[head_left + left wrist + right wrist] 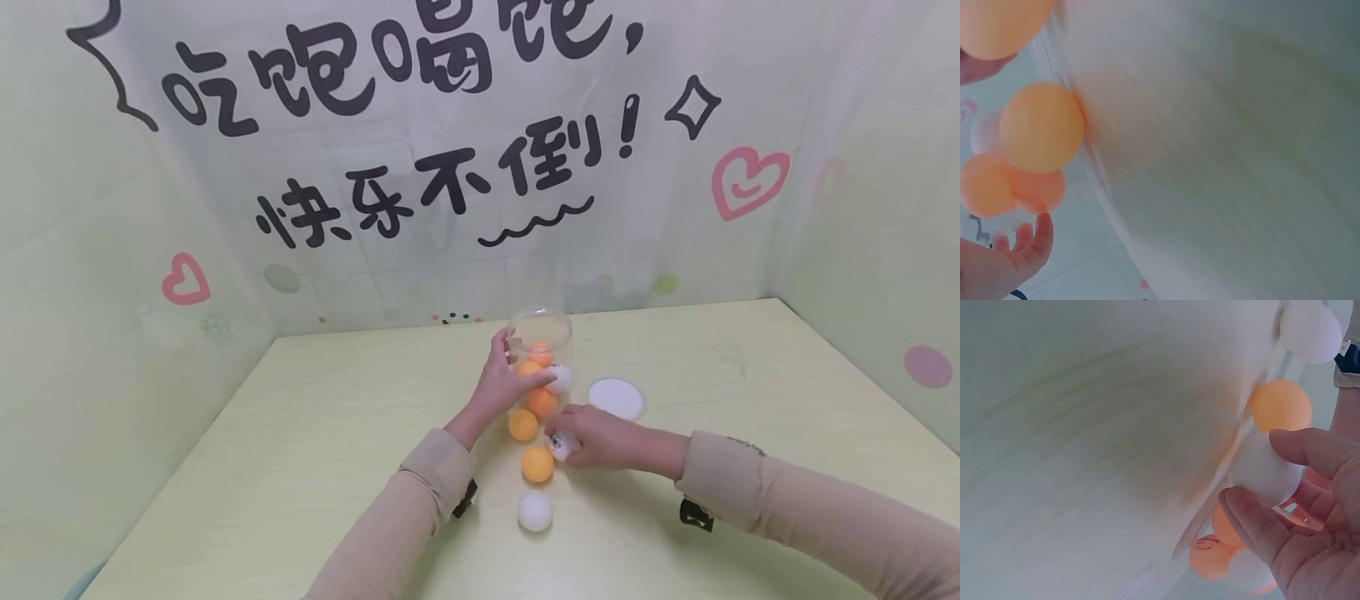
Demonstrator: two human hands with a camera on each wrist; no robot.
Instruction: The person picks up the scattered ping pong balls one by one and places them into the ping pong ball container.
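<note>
Here, a clear plastic jar [542,333] lies on its side near the middle of the pale green table [300,450], long axis running roughly away from the person, its open mouth apparently facing back toward them; the far end is the closed base as best I can tell. Inside sit several orange balls and a white one. The left hand [501,379] steadies the jar, fingers curled along its near wall, thumb over the mouth end. The right hand [592,437] pinches a white ball [561,444] between thumb and fingers just short of the mouth; the right wrist view confirms fingers wrapped round it [1265,472]. Three loose balls trail toward the person in a rough line: an orange ball [522,424] closest to the mouth, a second orange ball [537,464], then a white loose ball [535,511]. A round white lid [616,398] lies flat just right of the jar, apart from it. Judgement: the held ball wants feeding straight along the jar's axis, low to the table, while the left hand keeps the jar from rolling and the balls inside from spilling back out. Behind stands a backdrop [450,150] with black lettering and pink hearts.
</note>
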